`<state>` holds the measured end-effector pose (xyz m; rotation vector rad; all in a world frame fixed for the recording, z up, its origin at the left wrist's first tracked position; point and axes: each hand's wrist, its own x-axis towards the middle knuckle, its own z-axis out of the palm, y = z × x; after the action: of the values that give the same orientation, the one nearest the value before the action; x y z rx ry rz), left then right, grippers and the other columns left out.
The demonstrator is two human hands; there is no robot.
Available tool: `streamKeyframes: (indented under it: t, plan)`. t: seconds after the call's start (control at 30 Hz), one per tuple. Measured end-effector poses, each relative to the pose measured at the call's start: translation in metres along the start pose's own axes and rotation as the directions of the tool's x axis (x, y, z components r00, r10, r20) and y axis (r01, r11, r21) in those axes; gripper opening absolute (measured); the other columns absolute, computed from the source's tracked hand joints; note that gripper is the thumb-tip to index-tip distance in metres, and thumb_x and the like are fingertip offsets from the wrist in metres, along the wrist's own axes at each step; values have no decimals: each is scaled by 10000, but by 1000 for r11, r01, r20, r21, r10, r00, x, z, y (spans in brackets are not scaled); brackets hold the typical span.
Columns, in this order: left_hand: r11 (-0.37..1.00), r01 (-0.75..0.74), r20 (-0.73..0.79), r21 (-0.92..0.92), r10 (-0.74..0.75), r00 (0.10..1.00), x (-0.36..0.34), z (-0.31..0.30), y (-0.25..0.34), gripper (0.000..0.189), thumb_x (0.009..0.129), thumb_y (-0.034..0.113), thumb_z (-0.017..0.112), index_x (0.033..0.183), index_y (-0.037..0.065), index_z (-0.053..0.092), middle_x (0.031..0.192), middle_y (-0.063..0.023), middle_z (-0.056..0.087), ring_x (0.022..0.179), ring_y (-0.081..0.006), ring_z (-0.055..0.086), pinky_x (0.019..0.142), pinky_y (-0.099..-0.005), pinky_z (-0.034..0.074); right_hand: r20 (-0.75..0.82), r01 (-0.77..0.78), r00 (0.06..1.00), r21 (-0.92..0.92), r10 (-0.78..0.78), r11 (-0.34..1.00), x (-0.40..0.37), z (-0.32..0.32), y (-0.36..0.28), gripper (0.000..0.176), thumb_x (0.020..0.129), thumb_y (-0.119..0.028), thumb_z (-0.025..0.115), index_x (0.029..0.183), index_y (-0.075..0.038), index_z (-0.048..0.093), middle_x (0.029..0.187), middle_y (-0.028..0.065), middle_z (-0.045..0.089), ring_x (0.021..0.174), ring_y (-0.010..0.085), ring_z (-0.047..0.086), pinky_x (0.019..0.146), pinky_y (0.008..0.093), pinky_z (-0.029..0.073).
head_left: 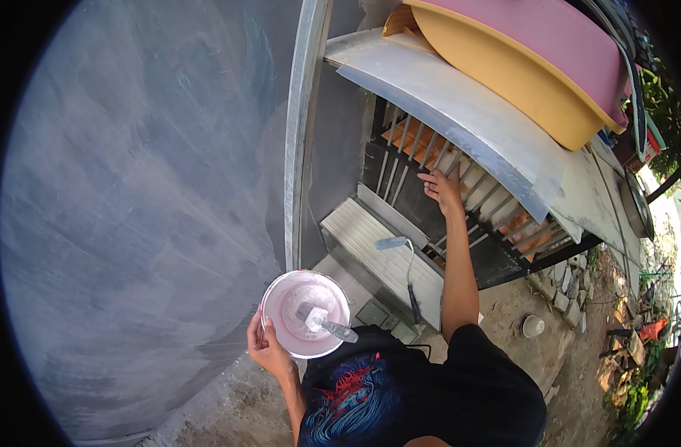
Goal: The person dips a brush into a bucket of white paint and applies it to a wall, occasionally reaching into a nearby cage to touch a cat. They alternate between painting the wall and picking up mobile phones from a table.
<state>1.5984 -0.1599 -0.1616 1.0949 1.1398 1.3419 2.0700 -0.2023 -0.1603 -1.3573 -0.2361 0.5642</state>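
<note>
A broad grey wall fills the left side, its surface streaked and cloudy with paler, bluish and faintly pinkish patches. A metal post runs up along its edge. At the upper right, a pale board bears a yellow basin and a pink basin, set close together. Below it sits a ribbed pale panel. The ground is greyish and rough, giving way to brown dirt on the right, with a pile of stones near a small tub. Green leaves and bright daylight show along the right edge.
</note>
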Motion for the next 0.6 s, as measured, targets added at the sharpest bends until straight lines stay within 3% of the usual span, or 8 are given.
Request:
streamKeyframes:
  t: [0.07,0.13,0.33,0.47,0.6]
  plan:
    - [1000,-16,2,0,16,1000,1,0,0,296,934,14,574,1212,-84,568,1202,-197,643,1070,-216,636,935,-318,497,35,8,999,-7,-8,1000,-3,4,-5,805,971,-137,519,1510,-166,-77,989,210,689,665,143,603,612,289,542]
    - [1000,-4,-3,-8,4,1000,1,0,1,298,933,12,573,1215,-84,568,1202,-198,643,1069,-218,637,937,-320,496,-51,32,998,-54,-35,998,-11,6,-8,565,980,-147,502,1444,-104,183,957,185,688,656,134,599,593,282,540]
    - [1000,-9,3,4,9,1000,3,-1,0,298,933,9,571,1216,-85,566,1204,-201,642,1077,-222,634,944,-326,494,-67,67,995,-166,-79,984,-29,7,4,744,964,-113,516,1536,-139,40,900,152,695,603,126,596,569,269,534]
    - [1000,-3,17,-8,3,1000,5,-1,-2,296,934,13,573,1214,-85,567,1202,-207,641,1073,-224,637,940,-328,500,-103,125,985,-157,-142,980,-48,5,23,738,957,-103,524,1539,-101,72,894,128,700,587,112,587,554,255,524]
    - [1000,-2,0,-16,2,1000,5,-1,-1,304,937,36,587,1214,-85,564,1193,-212,643,1060,-224,641,929,-326,504,-220,182,959,0,-177,983,-82,-10,48,677,948,-85,530,1512,-29,160,892,118,693,571,102,562,526,246,487]
